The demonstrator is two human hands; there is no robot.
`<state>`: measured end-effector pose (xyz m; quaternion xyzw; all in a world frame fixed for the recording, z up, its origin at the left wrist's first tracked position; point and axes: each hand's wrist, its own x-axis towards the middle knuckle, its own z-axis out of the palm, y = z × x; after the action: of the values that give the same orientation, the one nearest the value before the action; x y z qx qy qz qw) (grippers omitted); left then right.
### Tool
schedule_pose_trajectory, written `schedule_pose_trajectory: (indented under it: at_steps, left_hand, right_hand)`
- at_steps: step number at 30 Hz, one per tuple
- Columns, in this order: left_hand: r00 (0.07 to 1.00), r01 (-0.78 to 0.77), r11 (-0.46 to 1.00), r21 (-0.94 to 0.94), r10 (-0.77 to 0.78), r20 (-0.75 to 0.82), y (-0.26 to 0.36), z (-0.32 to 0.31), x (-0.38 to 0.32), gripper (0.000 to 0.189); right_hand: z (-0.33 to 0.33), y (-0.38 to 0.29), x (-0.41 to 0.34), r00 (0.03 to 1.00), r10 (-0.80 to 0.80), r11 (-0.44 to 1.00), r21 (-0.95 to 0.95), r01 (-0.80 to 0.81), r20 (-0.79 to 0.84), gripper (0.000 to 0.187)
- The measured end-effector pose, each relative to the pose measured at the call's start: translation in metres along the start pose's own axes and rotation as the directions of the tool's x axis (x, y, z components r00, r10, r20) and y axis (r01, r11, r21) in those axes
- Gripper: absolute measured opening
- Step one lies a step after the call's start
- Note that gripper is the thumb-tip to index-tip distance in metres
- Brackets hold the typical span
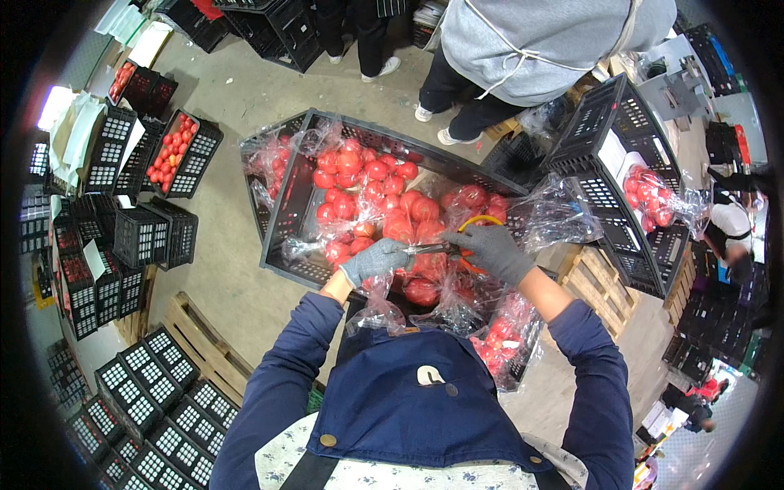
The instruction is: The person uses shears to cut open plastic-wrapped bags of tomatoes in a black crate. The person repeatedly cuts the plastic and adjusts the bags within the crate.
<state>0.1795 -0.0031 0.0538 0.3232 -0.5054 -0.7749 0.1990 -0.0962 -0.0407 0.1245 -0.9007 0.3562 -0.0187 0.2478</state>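
Observation:
My right hand (499,254), in a grey glove, grips a pair of scissors (429,248) with yellow-orange handles. The blades point left, their tips at the curled fingers of my left hand (375,262), also gloved in grey. Whatever those left fingers pinch is hidden. Beneath both hands, red tomatoes (398,226) in clear plastic bags lie in a large black plastic crate (294,177). Gathered clear plastic (380,312) hangs below my left hand, close to my navy apron (410,392).
More bagged tomatoes (499,343) lie in a container at my right front. Black crates stand on end at right, one holding a bag of tomatoes (649,196), near a wooden pallet (597,278). Stacked crates (147,392) line the left. A person in a grey top (527,49) stands beyond the crate.

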Motion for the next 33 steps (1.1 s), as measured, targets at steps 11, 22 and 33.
schedule_pose_trajectory:
  at_steps: [11, 22, 33]
  left_hand:
    - [1.0, 0.023, 0.999, 0.047, -0.023, 0.001, 0.004, 0.0, 0.002, 0.024]
    - [1.0, -0.011, 0.999, 0.041, 0.01, 0.026, 0.006, 0.001, 0.004, 0.024]
    - [0.998, -0.027, 0.994, 0.109, 0.033, -0.049, 0.012, 0.013, 0.001, 0.024]
  right_hand:
    - [-0.004, 0.009, 0.005, 0.994, -0.087, 0.993, -0.081, 0.082, -0.064, 0.038]
    - [-0.01, 0.01, 0.006, 0.988, -0.133, 0.98, -0.156, 0.12, -0.073, 0.031]
    - [-0.004, 0.022, 0.002, 0.978, -0.009, 0.877, 0.471, -0.093, 0.21, 0.033]
